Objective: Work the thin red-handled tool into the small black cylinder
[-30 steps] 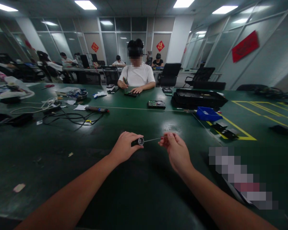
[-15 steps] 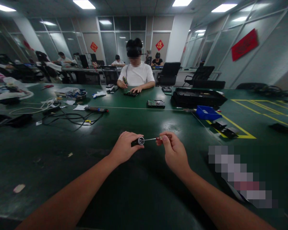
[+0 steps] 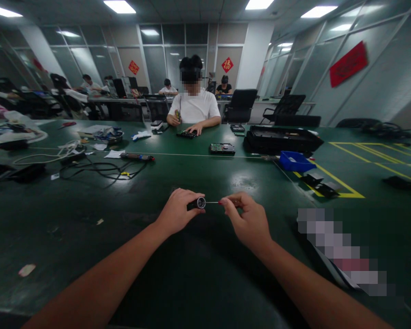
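Observation:
My left hand [image 3: 178, 211] is closed round a small black cylinder [image 3: 199, 203] with a silvery ring at its open end, which faces right. From the right, the thin metal shaft of a screwdriver [image 3: 213, 202] runs to that open end. My right hand [image 3: 248, 214] pinches the screwdriver's reddish handle between thumb and fingers, hiding most of it. Whether the tip touches anything inside the cylinder cannot be made out. Both hands are above the dark green table [image 3: 178, 283].
Across the table a person [image 3: 195, 107] works on a circuit board. A hard drive [image 3: 222, 148], a black casing [image 3: 282, 139] and a blue bin [image 3: 296, 161] lie beyond my hands. Cables [image 3: 99, 169] and a pen-shaped tool [image 3: 137, 156] are at left, a blurred-out item [image 3: 342, 251] at right.
My right fingers have shifted on the screwdriver handle, now covering more of it, and the hand has turned slightly. My left hand and the cylinder stay nearly where they were.

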Demonstrator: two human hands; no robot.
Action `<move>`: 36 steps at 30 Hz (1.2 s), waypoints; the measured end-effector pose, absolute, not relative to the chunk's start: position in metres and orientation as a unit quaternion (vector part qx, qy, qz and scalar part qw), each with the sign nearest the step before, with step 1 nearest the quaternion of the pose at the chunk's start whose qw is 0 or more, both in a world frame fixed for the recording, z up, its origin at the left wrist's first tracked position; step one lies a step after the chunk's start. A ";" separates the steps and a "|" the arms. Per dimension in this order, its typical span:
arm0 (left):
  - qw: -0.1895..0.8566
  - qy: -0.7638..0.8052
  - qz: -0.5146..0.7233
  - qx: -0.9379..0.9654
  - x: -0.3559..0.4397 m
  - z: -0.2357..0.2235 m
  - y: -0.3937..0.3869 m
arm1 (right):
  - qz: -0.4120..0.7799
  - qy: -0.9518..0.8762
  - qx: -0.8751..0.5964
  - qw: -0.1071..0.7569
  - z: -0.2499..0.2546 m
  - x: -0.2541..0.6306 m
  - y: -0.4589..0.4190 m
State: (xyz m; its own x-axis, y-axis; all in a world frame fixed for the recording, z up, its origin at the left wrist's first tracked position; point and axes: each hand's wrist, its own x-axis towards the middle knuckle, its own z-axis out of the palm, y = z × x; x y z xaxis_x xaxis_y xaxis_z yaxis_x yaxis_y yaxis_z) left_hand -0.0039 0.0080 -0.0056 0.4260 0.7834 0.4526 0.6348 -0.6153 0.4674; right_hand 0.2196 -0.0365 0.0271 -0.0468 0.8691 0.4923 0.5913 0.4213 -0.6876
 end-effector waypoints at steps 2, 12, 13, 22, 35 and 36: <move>0.113 0.423 0.329 0.837 -0.004 -0.005 0.008 | 0.161 -0.729 -0.480 0.460 0.027 0.219 -0.038; 0.115 0.431 0.328 0.833 -0.003 -0.003 0.007 | 0.385 -0.579 -0.440 0.568 0.015 0.214 -0.029; 0.116 0.428 0.328 0.834 -0.003 -0.003 0.007 | 0.421 -0.537 -0.434 0.588 0.013 0.213 -0.025; 0.110 0.435 0.294 0.844 -0.005 -0.004 0.011 | 0.471 -0.439 -0.449 0.620 0.005 0.220 -0.011; 0.098 0.444 0.273 0.848 -0.003 -0.003 0.007 | 0.234 -0.645 -0.499 0.529 0.018 0.216 -0.031; 0.094 0.445 0.269 0.849 -0.003 -0.004 0.007 | 0.222 -0.656 -0.499 0.521 0.018 0.215 -0.032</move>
State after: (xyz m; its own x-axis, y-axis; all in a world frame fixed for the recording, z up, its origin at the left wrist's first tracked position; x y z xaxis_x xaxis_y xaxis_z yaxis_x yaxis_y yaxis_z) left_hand -0.0031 0.0071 -0.0039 0.4598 0.8060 0.3728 0.7043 -0.5867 0.3996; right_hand 0.2153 -0.0318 0.0184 0.0415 0.8863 0.4612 0.4235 0.4025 -0.8116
